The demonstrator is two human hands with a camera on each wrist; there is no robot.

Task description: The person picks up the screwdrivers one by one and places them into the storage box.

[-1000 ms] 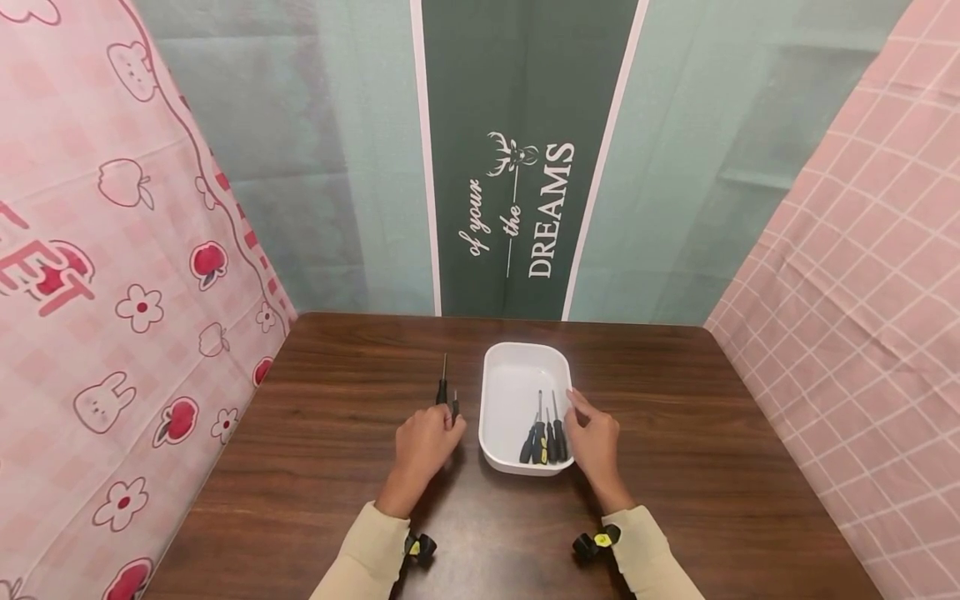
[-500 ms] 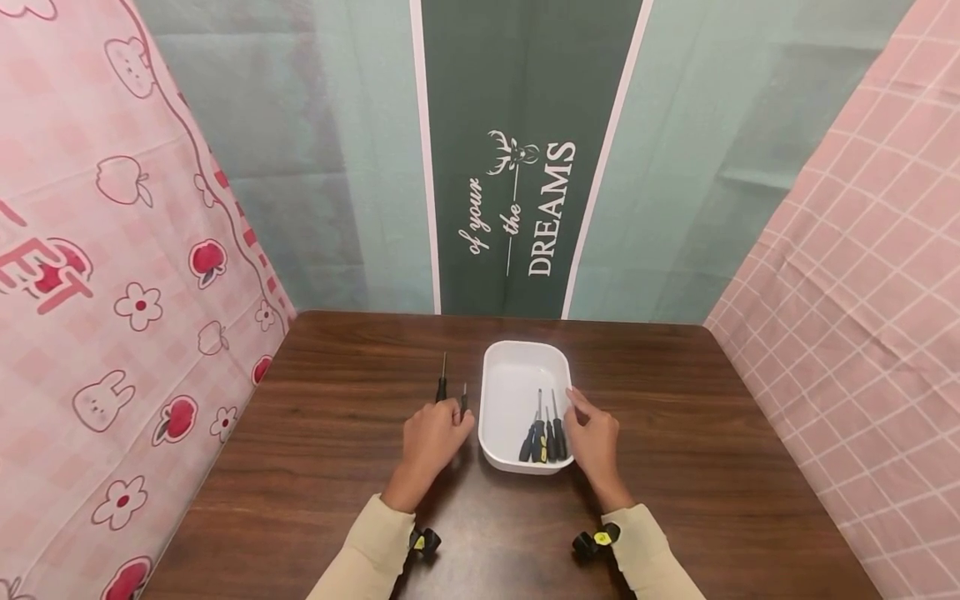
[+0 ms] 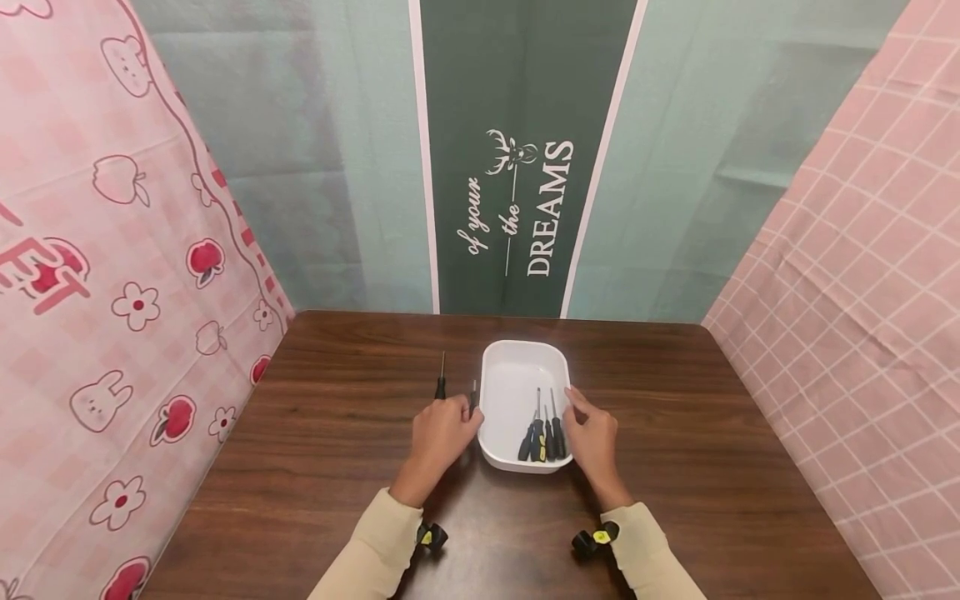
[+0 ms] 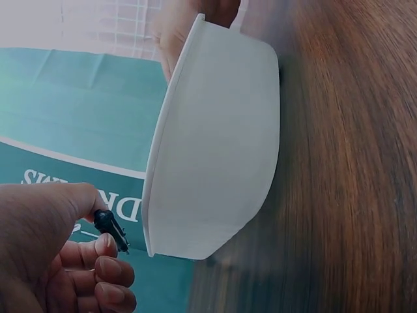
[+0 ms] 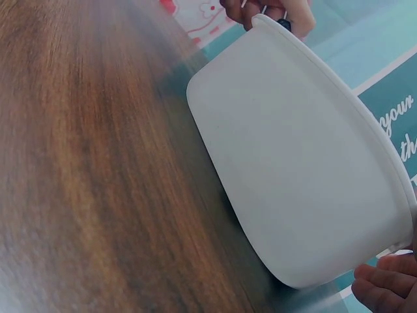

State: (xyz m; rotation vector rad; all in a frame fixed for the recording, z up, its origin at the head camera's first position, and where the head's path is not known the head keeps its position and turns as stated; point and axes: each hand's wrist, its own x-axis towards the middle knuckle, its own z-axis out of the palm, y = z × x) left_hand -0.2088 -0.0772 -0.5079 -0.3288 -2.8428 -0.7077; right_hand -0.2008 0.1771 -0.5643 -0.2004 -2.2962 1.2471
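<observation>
My left hand [image 3: 444, 429] pinches a small dark screwdriver [image 3: 473, 398] between thumb and index finger, beside the left wall of a white plastic tub [image 3: 498, 458]. In the left wrist view the screwdriver's black handle [image 4: 111, 228] shows at the fingertips, just outside the tub's rim. Several screwdrivers [image 3: 539, 440] with black and yellow-marked handles lie inside the tub, toward its near right corner. My right hand [image 3: 594, 435] grips the tub's right rim; in the right wrist view its fingers [image 5: 384, 287] curl under that rim. Another black screwdriver [image 3: 441, 385] lies just beyond my left hand, partly hidden by it.
The tub stands on a dark wood-grain table [image 3: 315, 433]. A green cloth [image 3: 375, 167] hangs behind the table's far edge. Pink patterned cloths hang on the left [image 3: 135, 250] and the right [image 3: 847, 275].
My left hand has moved right with the small screwdriver, from beside the one on the table to the tub's left rim. My right hand has stayed at the right rim.
</observation>
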